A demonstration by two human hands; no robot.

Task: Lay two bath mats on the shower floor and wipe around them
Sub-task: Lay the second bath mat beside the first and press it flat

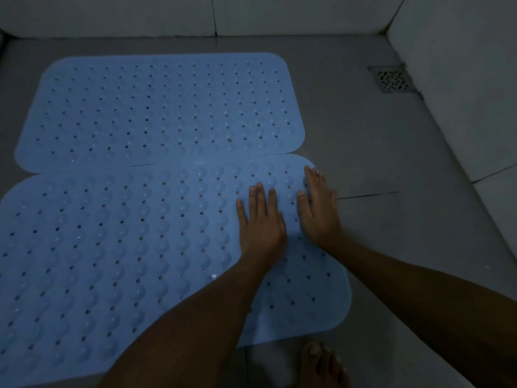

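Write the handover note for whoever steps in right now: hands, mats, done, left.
Left hand: flat, fingers straight, pressing on the near mat.
Right hand: flat beside it, pressing the same mat close to its far right corner.
Far mat: lies flat on the shower floor, toward the back wall. The near mat lies right against it; their long edges meet, perhaps overlapping slightly.
Drain: uncovered, in the far right corner.
Done: both mats are down.
Left: finish pressing the near mat flat, then wipe the floor around the mats. No cloth is in view, so fetch one first.
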